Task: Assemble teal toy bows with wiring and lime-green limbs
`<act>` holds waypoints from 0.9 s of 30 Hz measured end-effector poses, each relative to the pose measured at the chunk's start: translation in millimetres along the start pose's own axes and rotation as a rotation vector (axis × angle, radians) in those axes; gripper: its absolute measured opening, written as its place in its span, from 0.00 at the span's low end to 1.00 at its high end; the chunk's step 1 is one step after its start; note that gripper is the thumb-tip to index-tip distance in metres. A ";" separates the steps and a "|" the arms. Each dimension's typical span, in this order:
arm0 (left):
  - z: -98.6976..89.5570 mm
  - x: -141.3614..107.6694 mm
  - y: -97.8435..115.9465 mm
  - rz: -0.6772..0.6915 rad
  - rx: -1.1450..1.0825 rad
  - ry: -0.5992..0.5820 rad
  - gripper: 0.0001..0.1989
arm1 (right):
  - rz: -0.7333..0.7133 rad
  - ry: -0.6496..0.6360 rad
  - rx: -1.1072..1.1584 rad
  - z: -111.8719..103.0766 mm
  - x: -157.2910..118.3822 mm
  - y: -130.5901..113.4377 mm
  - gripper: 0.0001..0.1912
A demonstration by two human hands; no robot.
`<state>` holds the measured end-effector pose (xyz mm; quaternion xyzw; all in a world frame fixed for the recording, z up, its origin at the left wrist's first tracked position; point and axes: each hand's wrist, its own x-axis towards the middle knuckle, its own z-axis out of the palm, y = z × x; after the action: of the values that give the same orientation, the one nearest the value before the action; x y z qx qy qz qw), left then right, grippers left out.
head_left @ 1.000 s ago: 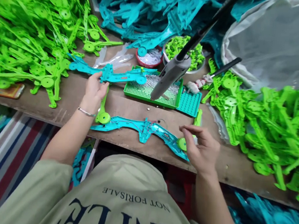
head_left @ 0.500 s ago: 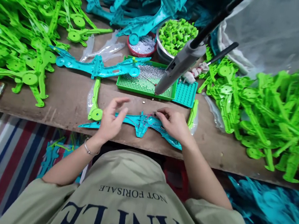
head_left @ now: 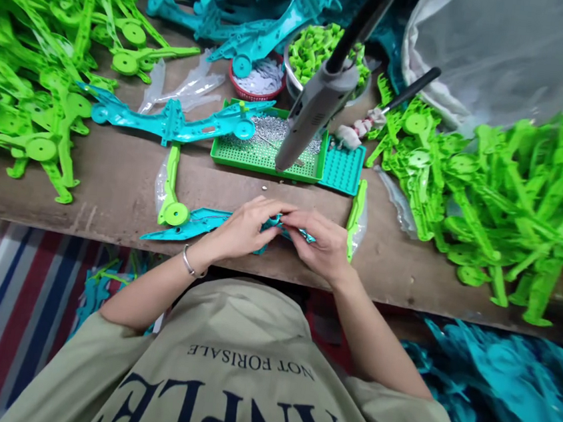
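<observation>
My left hand (head_left: pixel 246 231) and my right hand (head_left: pixel 321 245) meet over a long blue plastic part (head_left: pixel 200 221) that lies along the table's front edge. Fingertips of both hands are pinched together at its middle, and whatever is between them is too small or covered to make out. Most of the part's centre and right half is hidden by my hands. A green plastic leg-like piece (head_left: pixel 170 189) lies at the blue part's left, and a similar green piece (head_left: pixel 356 212) is just beyond my right hand.
A grey electric screwdriver (head_left: pixel 317 104) hangs over a green tray (head_left: pixel 246 160) of small metal screws. Behind stand a red basket (head_left: pixel 253 94) and a metal bowl (head_left: pixel 295 81) of green pieces. Another blue part (head_left: pixel 145 119) overlaps the tray. Heaps of green parts (head_left: pixel 514 195) flank the workspace.
My left hand has moved right from the part's left side and closed in against my right hand. The thin red wire seen on the part is now covered. The view has shifted slightly.
</observation>
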<state>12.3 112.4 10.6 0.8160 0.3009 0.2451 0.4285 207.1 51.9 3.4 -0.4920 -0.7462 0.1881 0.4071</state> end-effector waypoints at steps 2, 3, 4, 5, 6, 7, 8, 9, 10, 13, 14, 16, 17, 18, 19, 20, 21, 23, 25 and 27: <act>0.5 0.3 -0.5 -0.031 0.020 0.046 0.11 | 0.024 0.047 -0.030 -4.0 -4.9 -1.0 0.10; 0.9 -0.6 -1.3 -0.052 0.028 0.080 0.08 | 0.056 0.086 -0.053 -7.1 -7.8 -1.1 0.10; 1.3 -1.9 -2.3 -0.074 0.034 0.118 0.05 | 0.100 0.136 -0.080 -10.7 -11.1 -1.0 0.10; 1.9 -3.7 -3.2 -0.096 0.040 0.156 0.04 | 0.153 0.196 -0.109 -14.2 -14.6 -0.9 0.09; 2.6 -5.7 -3.9 -0.118 0.047 0.193 0.04 | 0.210 0.256 -0.136 -17.4 -18.2 -1.0 0.08; 3.4 -7.9 -4.5 -0.140 0.056 0.229 0.05 | 0.262 0.307 -0.158 -19.8 -21.9 -1.6 0.07; 4.2 -10.0 -4.8 -0.159 0.063 0.262 0.05 | 0.301 0.341 -0.171 -21.1 -25.4 -2.9 0.06; 5.0 -12.0 -4.9 -0.177 0.067 0.292 0.05 | 0.326 0.354 -0.175 -21.0 -28.6 -5.2 0.06; 5.8 -13.9 -5.1 -0.195 0.066 0.315 0.05 | 0.335 0.344 -0.173 -19.5 -31.4 -8.5 0.06; 8.1 -18.7 -6.7 -0.261 0.002 0.356 0.05 | 0.306 0.258 -0.123 -7.2 -37.6 -24.3 0.06; 8.7 -19.9 -7.8 -0.285 -0.033 0.362 0.06 | 0.291 0.233 -0.098 -1.0 -39.3 -30.8 0.06; 9.9 -21.9 -10.6 -0.324 -0.092 0.370 0.08 | 0.266 0.190 -0.051 13.2 -42.8 -42.8 0.05; 10.5 -22.6 -11.9 -0.338 -0.110 0.377 0.09 | 0.255 0.171 -0.038 20.8 -44.8 -47.6 0.06; 11.2 -23.1 -13.2 -0.347 -0.118 0.385 0.11 | 0.246 0.155 -0.039 28.3 -46.9 -51.0 0.08; 11.8 -23.4 -14.1 -0.352 -0.117 0.393 0.12 | 0.238 0.143 -0.053 35.5 -48.8 -52.8 0.11; 12.4 -23.5 -14.8 -0.350 -0.111 0.399 0.13 | 0.233 0.135 -0.081 42.0 -50.5 -53.0 0.12; 13.0 -23.6 -15.1 -0.343 -0.103 0.402 0.14 | 0.234 0.134 -0.123 47.6 -51.8 -51.4 0.13; 13.9 -24.0 -14.9 -0.320 -0.084 0.399 0.17 | 0.231 0.145 -0.234 55.0 -52.7 -44.5 0.12; 14.2 -25.9 -13.8 -0.295 -0.065 0.393 0.19 | 0.204 0.175 -0.340 57.0 -51.4 -34.6 0.14; 13.5 -29.9 -12.1 -0.285 -0.067 0.366 0.19 | 0.157 0.231 -0.407 55.3 -48.6 -24.6 0.14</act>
<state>-3.1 89.5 -10.8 0.6924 0.4775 0.3361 0.4240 157.9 4.5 -33.5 -0.6386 -0.6767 0.0076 0.3663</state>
